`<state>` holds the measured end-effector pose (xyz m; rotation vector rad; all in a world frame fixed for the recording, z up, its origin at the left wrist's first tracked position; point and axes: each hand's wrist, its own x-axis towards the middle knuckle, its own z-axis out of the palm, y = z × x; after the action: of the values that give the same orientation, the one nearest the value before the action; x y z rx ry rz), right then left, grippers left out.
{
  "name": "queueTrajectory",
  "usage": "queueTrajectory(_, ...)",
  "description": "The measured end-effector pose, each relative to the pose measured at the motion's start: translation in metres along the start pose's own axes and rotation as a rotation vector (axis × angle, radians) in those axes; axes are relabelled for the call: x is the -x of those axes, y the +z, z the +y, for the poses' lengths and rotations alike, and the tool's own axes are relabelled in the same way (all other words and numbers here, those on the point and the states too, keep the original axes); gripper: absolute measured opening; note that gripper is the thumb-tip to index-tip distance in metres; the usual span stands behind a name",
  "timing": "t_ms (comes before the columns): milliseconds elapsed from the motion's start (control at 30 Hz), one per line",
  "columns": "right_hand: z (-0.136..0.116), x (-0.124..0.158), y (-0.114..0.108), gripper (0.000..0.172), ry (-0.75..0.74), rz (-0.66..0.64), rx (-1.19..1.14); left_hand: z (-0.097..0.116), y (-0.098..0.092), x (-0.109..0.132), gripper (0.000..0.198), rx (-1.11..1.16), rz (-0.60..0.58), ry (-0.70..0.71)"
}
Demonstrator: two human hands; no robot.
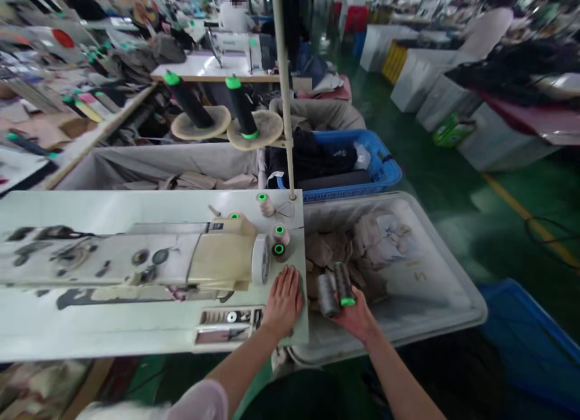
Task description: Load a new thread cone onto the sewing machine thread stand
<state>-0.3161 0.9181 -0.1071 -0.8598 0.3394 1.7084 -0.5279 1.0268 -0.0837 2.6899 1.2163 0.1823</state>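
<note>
From the head camera, the left hand [284, 299] lies flat on the right end of the pale surface [113, 332], palm down, its fingers [281, 277] spread and holding nothing. It rests just beside the handwheel end of the cream sewing machine [181, 260], which stretches along the surface to the left. Near the fingertips stand three small thread cones with green tops [279, 242], grouped at the surface's right edge.

The right hand [357, 314] is off the surface, over the grey plastic bin [435, 287] that sits right against it. Its fingers are curled around two dark thread spools [335, 287], held side by side and tilted, one showing a green end. Under them the bin holds beige fabric pieces [362, 239].

Behind the surface a thin pole rises, with two tall dark spools on round stands [217, 118]. A blue basket [362, 160] with dark cloth stands beyond the bin, on the green floor [453, 190].
</note>
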Motion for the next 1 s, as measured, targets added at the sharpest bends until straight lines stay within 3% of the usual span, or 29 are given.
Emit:
queueTrajectory(100,0.019,0.055,0.028,0.041,-0.071,0.001,0.017,0.013,-0.025,0.001,0.057,0.238,-0.120,-0.088)
queueTrajectory(167,0.031,0.082,0.041,0.041,-0.138,0.010,0.004,0.027,-0.047,0.011,0.068,0.435,-0.194,-0.055)
queueTrajectory(300,0.049,0.110,0.059,0.038,-0.176,0.044,-0.014,0.055,-0.084,0.049,0.099,0.876,-0.311,0.140)
queueTrajectory(367,0.052,0.115,0.068,0.037,-0.155,0.004,0.035,0.066,-0.090,0.065,0.101,0.956,-0.316,0.125)
queueTrajectory(500,0.039,0.120,0.088,0.043,-0.106,-0.092,0.174,0.080,-0.094,0.069,0.086,0.899,-0.188,-0.063)
queueTrajectory(667,-0.008,0.128,0.100,0.042,0.021,-0.186,0.289,0.099,-0.117,0.045,0.067,0.818,-0.028,-0.130)
queueTrajectory(767,-0.036,0.131,0.095,0.045,0.087,-0.251,0.464,0.103,-0.134,0.029,0.058,0.761,0.035,-0.390)
queueTrajectory(867,-0.055,0.126,0.088,0.046,0.084,-0.174,0.699,0.093,-0.141,0.019,0.047,0.507,-0.054,-0.662)
queueTrajectory(1000,-0.067,0.109,0.088,0.042,0.017,0.000,0.937,0.065,-0.131,0.011,0.039,0.283,-0.185,-0.800)
